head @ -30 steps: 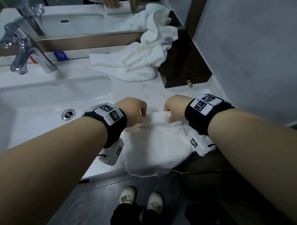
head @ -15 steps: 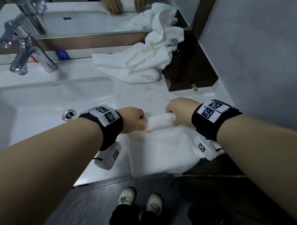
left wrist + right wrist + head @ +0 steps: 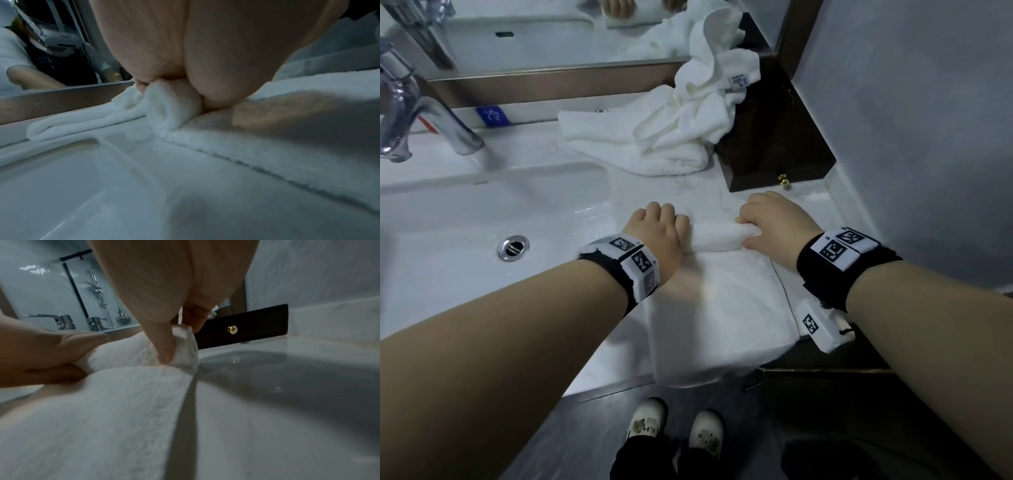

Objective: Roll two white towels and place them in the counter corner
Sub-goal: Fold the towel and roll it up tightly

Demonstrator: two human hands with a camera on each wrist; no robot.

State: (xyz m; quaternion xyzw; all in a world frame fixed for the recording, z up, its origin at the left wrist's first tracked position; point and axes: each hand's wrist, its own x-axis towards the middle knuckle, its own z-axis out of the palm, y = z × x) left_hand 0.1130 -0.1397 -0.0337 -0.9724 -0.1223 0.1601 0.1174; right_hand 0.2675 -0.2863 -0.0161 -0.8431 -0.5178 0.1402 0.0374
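A folded white towel (image 3: 722, 308) lies on the counter's front edge, its far end turned into a small roll (image 3: 717, 236). My left hand (image 3: 661, 229) grips the roll's left end (image 3: 168, 110), fingers curled over it. My right hand (image 3: 774, 219) pinches the right end (image 3: 183, 345), thumb in front and fingers behind. The flat part of the towel (image 3: 92, 418) stretches back toward me and hangs slightly over the edge. A second white towel (image 3: 671, 133) lies crumpled in the back right corner, partly draped over a dark box.
The white sink basin (image 3: 465, 219) with its drain (image 3: 513, 247) is at my left, the chrome tap (image 3: 421, 113) behind it. A dark wooden drawer box (image 3: 777, 150) with a brass knob (image 3: 232, 329) stands against the right wall. A mirror runs along the back.
Both hands have moved away from me along the towel. The roll between them has grown thicker and sits farther up the counter.
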